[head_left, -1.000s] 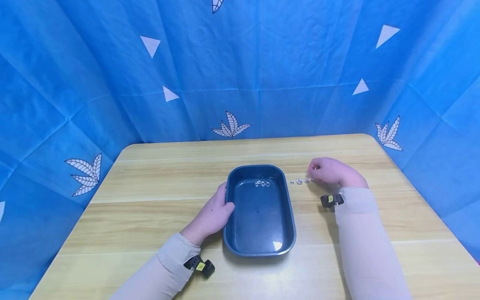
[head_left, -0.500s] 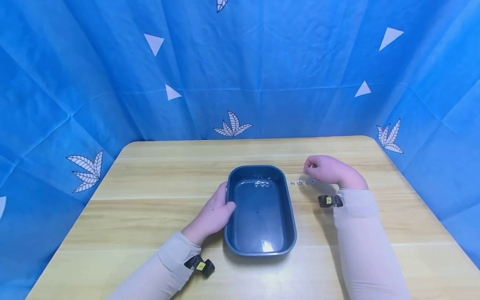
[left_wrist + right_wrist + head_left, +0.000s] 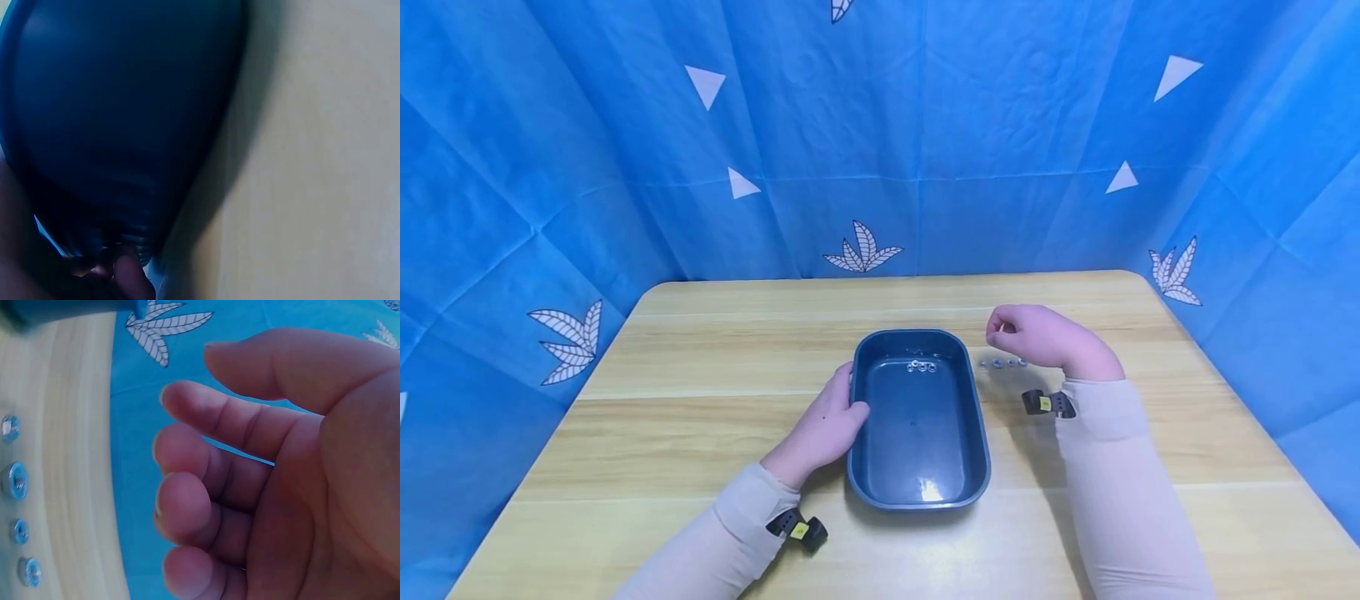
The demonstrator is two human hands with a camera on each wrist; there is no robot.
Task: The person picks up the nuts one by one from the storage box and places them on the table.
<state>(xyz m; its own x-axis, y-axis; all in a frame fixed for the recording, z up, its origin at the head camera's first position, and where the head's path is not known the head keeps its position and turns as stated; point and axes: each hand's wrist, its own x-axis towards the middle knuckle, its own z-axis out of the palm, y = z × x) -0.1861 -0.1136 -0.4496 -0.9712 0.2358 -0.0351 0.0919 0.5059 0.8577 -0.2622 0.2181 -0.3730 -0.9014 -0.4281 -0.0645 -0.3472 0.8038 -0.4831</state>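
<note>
A dark blue rectangular tray (image 3: 917, 450) stands on the table, and my left hand (image 3: 820, 429) grips its left rim with the thumb over the edge. Inside the tray, near its far end, lie several small shiny metal rings (image 3: 922, 367). To the right of the tray, several more metal rings (image 3: 997, 363) of differing sizes sit in a row. My right hand (image 3: 1037, 337) hovers just beyond that row. Seen from the right wrist, its fingers curl loosely, the thumb is apart from them, and nothing is held. The row of rings (image 3: 15, 481) shows at that view's left edge.
The wooden table (image 3: 700, 467) has rounded far corners. Behind it and along both sides hangs a blue curtain (image 3: 970, 125) printed with white triangles and leaves. Each wrist carries a small black strapped device (image 3: 1047, 403).
My right hand has moved left toward the tray and slightly away from me, uncovering the rightmost ring. My left hand and the tray stay in place.
</note>
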